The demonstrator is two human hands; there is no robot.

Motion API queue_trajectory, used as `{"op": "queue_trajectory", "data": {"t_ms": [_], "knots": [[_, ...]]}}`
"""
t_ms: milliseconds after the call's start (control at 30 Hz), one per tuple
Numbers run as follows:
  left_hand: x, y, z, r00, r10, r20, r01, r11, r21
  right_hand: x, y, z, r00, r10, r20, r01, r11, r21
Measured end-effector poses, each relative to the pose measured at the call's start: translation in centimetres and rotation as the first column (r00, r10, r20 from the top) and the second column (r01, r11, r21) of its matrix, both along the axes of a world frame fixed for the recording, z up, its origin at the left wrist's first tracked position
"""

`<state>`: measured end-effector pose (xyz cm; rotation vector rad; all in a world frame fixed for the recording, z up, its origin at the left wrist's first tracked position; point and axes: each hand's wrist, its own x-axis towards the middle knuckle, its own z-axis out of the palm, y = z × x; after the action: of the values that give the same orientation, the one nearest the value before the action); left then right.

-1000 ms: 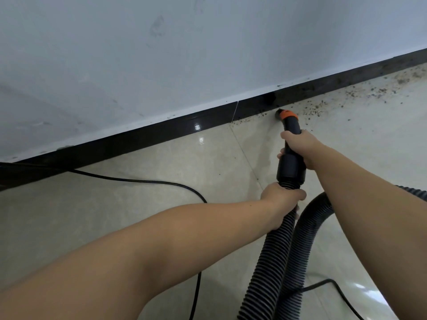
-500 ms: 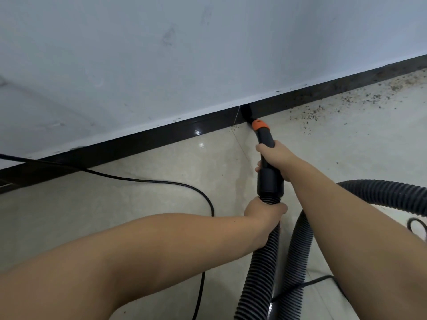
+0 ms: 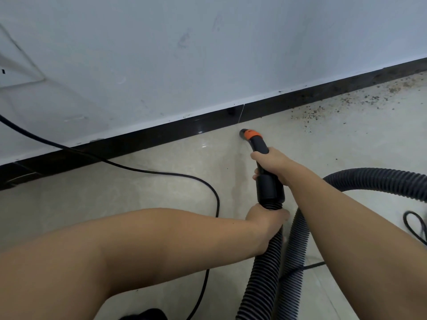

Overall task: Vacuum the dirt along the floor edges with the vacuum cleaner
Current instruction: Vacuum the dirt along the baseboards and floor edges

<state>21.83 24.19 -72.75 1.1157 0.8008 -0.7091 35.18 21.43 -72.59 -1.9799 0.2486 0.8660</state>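
Beneath a pale wall (image 3: 208, 54), a ribbed vacuum hose (image 3: 261, 273) is steadied by the left hand (image 3: 265, 219) wrapped round it, while the right hand (image 3: 273, 163) grips the nozzle (image 3: 250, 136), aimed low beside the baseboard (image 3: 138, 140); dirt (image 3: 323, 112) lies further right.

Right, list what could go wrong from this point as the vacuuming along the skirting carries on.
1. The dirt lies to the right of the nozzle; a wrong heading may leave it behind.
2. The power cord loops on the floor beside the left hand and could snag.
3. The hose bends sharply behind the right hand and might kink.
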Motion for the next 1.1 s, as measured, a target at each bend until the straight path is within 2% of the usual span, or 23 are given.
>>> {"op": "queue_trajectory", "data": {"t_ms": [233, 600, 733, 867, 1000, 1100], "knots": [[-1.0, -4.1, 1.8, 0.988, -0.157, 0.002, 0.157, 0.986, -0.059, -1.1, -6.3, 1.1, 0.995, -0.097, -0.009, 0.095, 0.988, -0.121], [-2.4, -8.7, 1.8, 0.894, -0.448, 0.029, 0.448, 0.894, -0.009, -4.4, -14.7, 0.8, 0.919, -0.394, 0.012, 0.392, 0.91, -0.132], [-2.1, -11.3, 2.0, 0.86, -0.509, 0.02, 0.508, 0.86, 0.05, -4.1, -17.6, 0.1, 0.922, -0.386, 0.039, 0.388, 0.911, -0.142], [0.2, -12.9, 3.3, 0.821, -0.571, -0.024, 0.567, 0.81, 0.152, -2.6, -19.4, 0.3, 0.902, -0.431, 0.014, 0.431, 0.899, -0.074], [2.0, -13.2, 5.6, 0.778, -0.623, -0.076, 0.626, 0.763, 0.162, -1.3, -19.9, 1.2, 0.905, -0.426, 0.001, 0.426, 0.903, -0.056], [2.5, -13.0, 5.6, 0.754, -0.649, -0.099, 0.657, 0.744, 0.125, -1.2, -20.1, 1.7, 0.902, -0.431, -0.004, 0.428, 0.897, -0.108]]}}
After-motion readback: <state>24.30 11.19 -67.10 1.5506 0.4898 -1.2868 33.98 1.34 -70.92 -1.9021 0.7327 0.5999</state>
